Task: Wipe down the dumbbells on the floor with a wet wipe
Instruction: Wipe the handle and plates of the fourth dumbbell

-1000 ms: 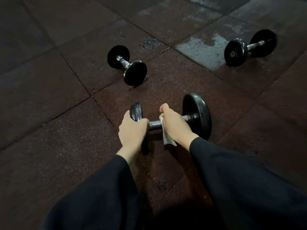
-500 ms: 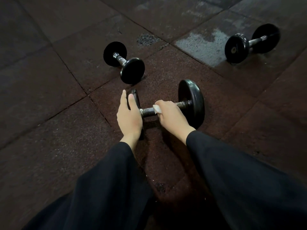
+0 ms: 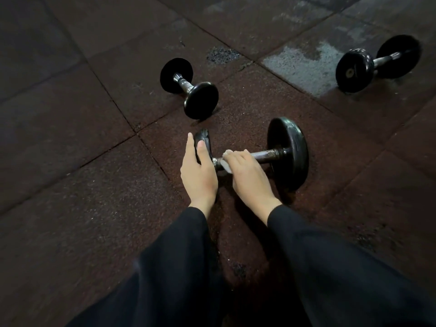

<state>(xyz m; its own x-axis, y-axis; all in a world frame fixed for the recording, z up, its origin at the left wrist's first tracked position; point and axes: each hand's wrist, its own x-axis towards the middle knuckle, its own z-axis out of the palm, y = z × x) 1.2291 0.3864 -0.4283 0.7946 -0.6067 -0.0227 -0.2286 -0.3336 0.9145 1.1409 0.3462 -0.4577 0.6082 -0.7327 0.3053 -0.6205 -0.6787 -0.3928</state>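
A black dumbbell [image 3: 289,147] with a steel handle lies on the floor in front of me. My left hand [image 3: 198,169] rests flat against its small left weight plate, fingers straight. My right hand [image 3: 247,175] is curled over the left part of the handle and holds a white wet wipe [image 3: 225,164] against the bar. Only a small piece of the wipe shows by my fingers. The right part of the handle and the big right plate are uncovered.
A second dumbbell [image 3: 188,90] lies just beyond, and a third dumbbell [image 3: 377,63] sits at the far right beside a pale wet patch [image 3: 299,64]. The floor is dark rubber tiles [image 3: 70,185] with seams. My black sleeves fill the bottom.
My left hand went from gripping the left plate to lying flat against it. My right hand slid left along the handle with the wipe, baring the bar's right part.
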